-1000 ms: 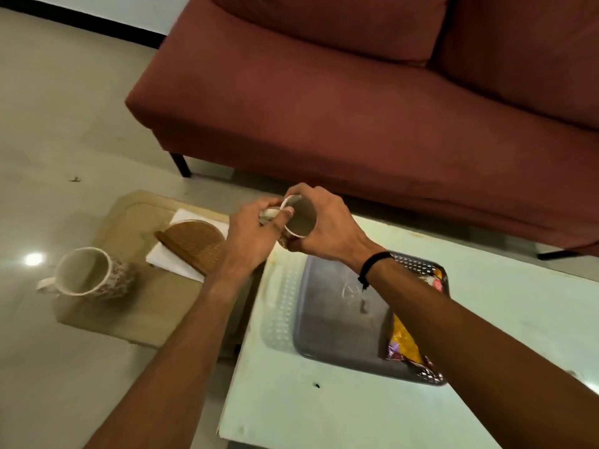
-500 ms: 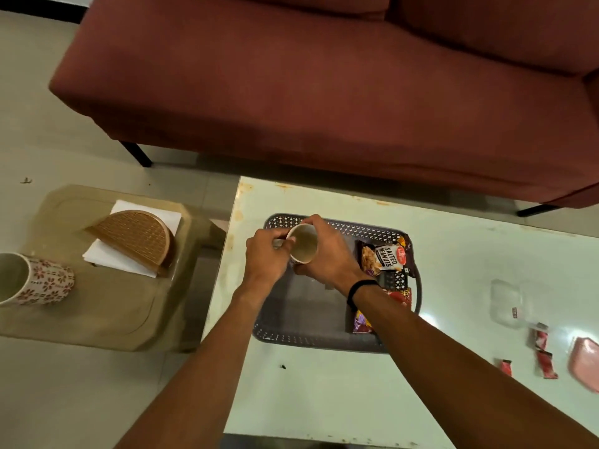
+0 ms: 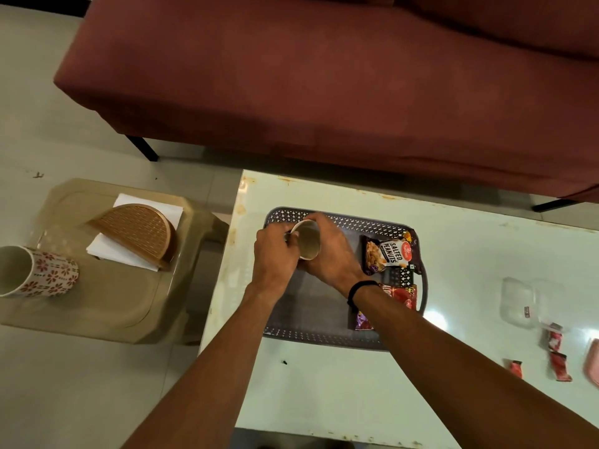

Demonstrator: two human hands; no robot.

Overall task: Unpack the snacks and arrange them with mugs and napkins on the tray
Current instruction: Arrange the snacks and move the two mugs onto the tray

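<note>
A white mug point(image 3: 308, 239) is over the far left part of the dark grey tray point(image 3: 311, 332), its mouth tilted toward me. My right hand point(image 3: 334, 254) wraps round its body and my left hand point(image 3: 275, 257) grips its handle side. Whether it touches the tray is hidden. On the tray's right side lie a salted peanuts packet point(image 3: 387, 254), a red snack packet point(image 3: 403, 294) and a purple packet point(image 3: 363, 322) partly under my right forearm. A second, floral mug point(image 3: 39, 273) lies on its side on the beige stool point(image 3: 123, 306), next to white napkins point(image 3: 129, 251) under a brown wicker holder point(image 3: 139, 231).
The tray sits on a pale green table point(image 3: 453, 286). At the table's right are a clear plastic box point(image 3: 522, 303), small red wrappers point(image 3: 557, 354) and a pink thing point(image 3: 593, 361) at the frame edge. A maroon sofa point(image 3: 356, 76) stands behind the table.
Both hands carried the white mug from beside the stool to the right, over the tray's far left part. The view shifted right, showing the snack packets and the table's right side.
</note>
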